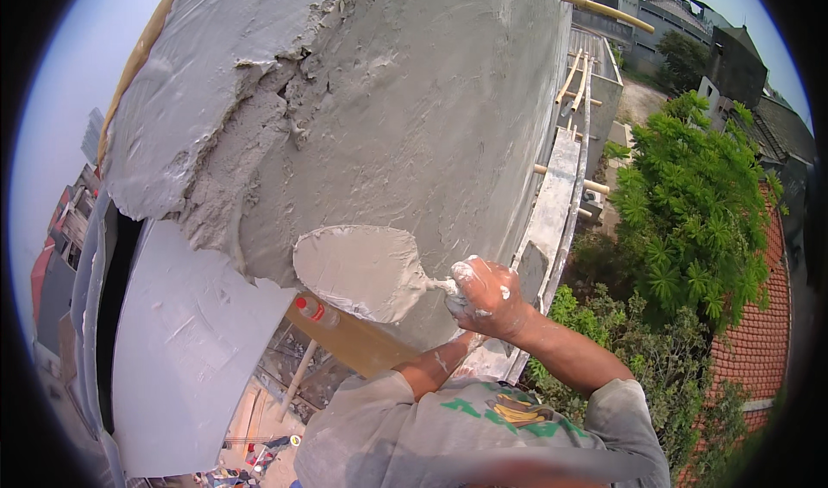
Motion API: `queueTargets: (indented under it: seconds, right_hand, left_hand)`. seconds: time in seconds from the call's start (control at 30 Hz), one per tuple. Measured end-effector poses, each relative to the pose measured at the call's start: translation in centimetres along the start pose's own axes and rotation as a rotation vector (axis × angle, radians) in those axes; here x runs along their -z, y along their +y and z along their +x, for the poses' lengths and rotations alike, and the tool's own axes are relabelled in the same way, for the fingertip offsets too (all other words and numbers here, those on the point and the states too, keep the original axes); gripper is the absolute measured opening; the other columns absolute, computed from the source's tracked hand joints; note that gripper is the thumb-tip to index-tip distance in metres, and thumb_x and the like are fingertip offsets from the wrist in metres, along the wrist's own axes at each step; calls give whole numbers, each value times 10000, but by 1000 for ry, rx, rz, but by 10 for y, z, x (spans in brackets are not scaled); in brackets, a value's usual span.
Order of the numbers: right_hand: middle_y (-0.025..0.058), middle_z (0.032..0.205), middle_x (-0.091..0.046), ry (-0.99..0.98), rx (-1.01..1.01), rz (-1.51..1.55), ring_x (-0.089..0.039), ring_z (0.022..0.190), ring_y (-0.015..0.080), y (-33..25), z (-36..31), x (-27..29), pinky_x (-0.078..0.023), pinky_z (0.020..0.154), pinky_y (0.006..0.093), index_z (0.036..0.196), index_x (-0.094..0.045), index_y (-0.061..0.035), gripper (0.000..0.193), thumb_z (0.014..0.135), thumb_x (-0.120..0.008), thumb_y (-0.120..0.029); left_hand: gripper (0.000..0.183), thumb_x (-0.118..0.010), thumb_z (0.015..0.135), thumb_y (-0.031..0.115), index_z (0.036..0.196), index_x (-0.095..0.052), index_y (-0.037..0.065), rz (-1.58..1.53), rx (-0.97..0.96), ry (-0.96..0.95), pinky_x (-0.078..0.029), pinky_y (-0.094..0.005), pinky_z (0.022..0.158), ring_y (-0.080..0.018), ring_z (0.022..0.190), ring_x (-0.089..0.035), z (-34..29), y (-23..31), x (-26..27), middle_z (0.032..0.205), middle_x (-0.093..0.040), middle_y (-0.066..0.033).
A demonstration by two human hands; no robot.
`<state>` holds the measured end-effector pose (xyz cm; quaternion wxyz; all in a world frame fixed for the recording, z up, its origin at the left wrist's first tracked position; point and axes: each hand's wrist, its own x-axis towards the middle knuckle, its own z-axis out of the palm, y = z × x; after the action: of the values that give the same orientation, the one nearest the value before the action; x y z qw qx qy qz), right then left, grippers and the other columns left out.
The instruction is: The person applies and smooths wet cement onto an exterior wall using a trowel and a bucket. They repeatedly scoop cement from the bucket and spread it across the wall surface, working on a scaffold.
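Observation:
My right hand (pixel 490 298), flecked with grey plaster, is closed round the handle of a trowel (pixel 358 271). The trowel's rounded blade points left, smeared all over with wet grey plaster, in front of the lower part of a plastered wall (pixel 414 117). My left forearm (pixel 438 367) reaches up to the right beneath the right hand, which hides the left hand's fingers. Smooth wet plaster covers much of the wall, with a thick, rough, cracked ridge (pixel 267 117) on its left side.
Right of the wall runs a narrow plastered ledge (pixel 552 195) with bamboo poles (pixel 608 12) sticking out. A red-capped bottle (pixel 317 309) shows below the trowel. A white panel (pixel 185 341) hangs at lower left. Far below lie trees (pixel 690 186) and a red tiled roof (pixel 750 315).

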<state>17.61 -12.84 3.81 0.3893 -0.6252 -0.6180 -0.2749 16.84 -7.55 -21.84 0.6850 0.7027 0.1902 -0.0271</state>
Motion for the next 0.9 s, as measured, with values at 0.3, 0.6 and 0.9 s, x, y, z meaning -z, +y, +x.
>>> queueTargets:
  seconds: [0.3, 0.6, 0.9]
  right_hand:
    - [124, 783, -556, 194, -140, 73, -603, 571, 249, 6, 37, 17, -479, 451, 332, 984, -537, -4, 478, 547, -729, -29]
    - [86, 708, -508, -27, 125, 45, -575, 555, 226, -21, -7, -12, -485, 463, 337, 842, -539, -26, 329, 553, -693, -57]
    - [157, 831, -593, -100, -438, 92, -628, 815, 320, 7, -64, 40, -513, 731, 364, 955, -575, -6, 463, 525, -728, -82]
  left_hand:
    - [414, -702, 765, 104, 1147, -563, 27, -198, 59, 19, -486, -301, 691, -178, 830, -605, -5, -2, -6, 969, -643, -83]
    - [468, -684, 790, 131, 1217, -514, 40, -176, 10, -14, -477, -309, 768, -191, 928, -592, 0, -17, 2, 1019, -633, -99]
    - [529, -667, 817, 164, 1293, -464, 53, -258, -178, -69, -465, -320, 864, -207, 1045, -579, 27, -76, 15, 1078, -623, -119]
